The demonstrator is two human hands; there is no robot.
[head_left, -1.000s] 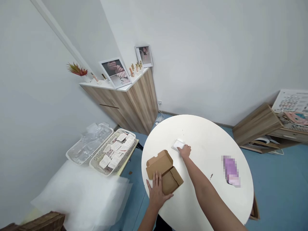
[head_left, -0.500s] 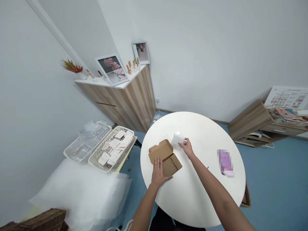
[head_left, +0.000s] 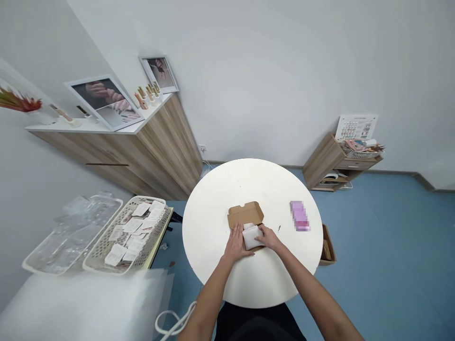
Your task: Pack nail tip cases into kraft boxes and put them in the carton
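Right hand (head_left: 269, 237): thumb over the near right part of a white packet (head_left: 251, 237), other fingers bent at its far right corner; grip narrow, packet apparently pinched. Left hand (head_left: 234, 245): fingers straight and together along the left side of a cardboard box (head_left: 246, 213), thumb spread wide along the near edge; bracing, not gripping, by appearance.

Packet lies between the two hands, directly left of the right fingers and just right of the left ones, over the box's tray half. Both hands close; the right judged nearer, being in contact. Long axis: cannot tell, right end partly covered. Whether it sits on the tray floor: cannot tell.

Beyond the fingertips, the box lid stands folded open, away from the person. Outward, right of the right hand and well apart: purple item (head_left: 299, 215), blurred, on the round white table (head_left: 209, 203). Far left of the left hand: basket of cards (head_left: 90, 255).
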